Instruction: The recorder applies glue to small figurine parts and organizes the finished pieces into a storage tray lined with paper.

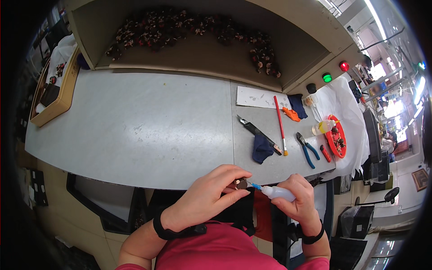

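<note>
Just off the table's near edge, my left hand [220, 191] pinches a small dark brown figure-like piece [241, 183] between thumb and fingers. My right hand [297, 198] is closed round a white squeeze bottle [280, 193] with a blue needle tip [255, 185]. The needle points left and its end meets or nearly meets the small piece; contact is too fine to tell. On the table beyond the hands lie a dark blue cloth [262, 148], a black utility knife [258, 134] and blue-handled pliers [308, 150].
A red-handled brush [281, 126], an orange cloth scrap [291, 114] and a white card [263, 97] lie at the right. Beside them stand a clear bottle [323, 127] and a red tray [344, 146] of small parts. Several dark figures [155, 29] fill the shelf box; a yellow bin [67, 96] sits left.
</note>
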Motion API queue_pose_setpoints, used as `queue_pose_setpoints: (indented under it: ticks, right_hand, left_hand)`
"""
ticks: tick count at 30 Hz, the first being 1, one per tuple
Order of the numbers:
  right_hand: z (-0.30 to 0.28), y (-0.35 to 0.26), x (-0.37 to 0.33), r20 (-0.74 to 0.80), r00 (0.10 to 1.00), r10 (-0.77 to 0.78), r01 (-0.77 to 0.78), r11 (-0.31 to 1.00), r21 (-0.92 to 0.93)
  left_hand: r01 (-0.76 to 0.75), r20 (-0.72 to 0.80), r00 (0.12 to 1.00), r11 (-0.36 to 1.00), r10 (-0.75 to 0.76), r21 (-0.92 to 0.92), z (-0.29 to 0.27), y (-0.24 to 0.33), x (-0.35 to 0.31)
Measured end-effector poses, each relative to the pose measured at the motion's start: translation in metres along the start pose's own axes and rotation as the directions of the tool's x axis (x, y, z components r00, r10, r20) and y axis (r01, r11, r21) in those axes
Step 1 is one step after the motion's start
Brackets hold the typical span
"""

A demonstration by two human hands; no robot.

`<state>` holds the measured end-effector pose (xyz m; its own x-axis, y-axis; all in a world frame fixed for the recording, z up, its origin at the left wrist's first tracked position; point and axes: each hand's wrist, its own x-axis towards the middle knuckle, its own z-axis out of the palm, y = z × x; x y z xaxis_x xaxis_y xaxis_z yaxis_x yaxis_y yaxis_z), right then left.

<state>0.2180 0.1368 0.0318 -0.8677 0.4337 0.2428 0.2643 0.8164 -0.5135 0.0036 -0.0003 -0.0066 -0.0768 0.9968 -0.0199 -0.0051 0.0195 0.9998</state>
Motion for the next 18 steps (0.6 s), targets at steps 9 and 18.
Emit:
queue_pose_setpoints:
  ticks: [9, 18]
  right_hand:
    - [-0.0003, -0.0019, 0.0008, -0.005, 1.000, -0.005, 0.005, 0.999, -0.036]
    - [0.0028, -0.0025, -0.0005, -0.018, 1.000, -0.008, 0.008, 0.999, -0.043]
  left_hand:
    - [-0.011, -0.008, 1.000, 1.000, 0.011, 0.008, -0.0003, 0.0004, 0.0006]
    - [-0.004, -0.008, 1.000, 1.000, 0.004, 0.011, -0.0004, -0.0003, 0.0004]
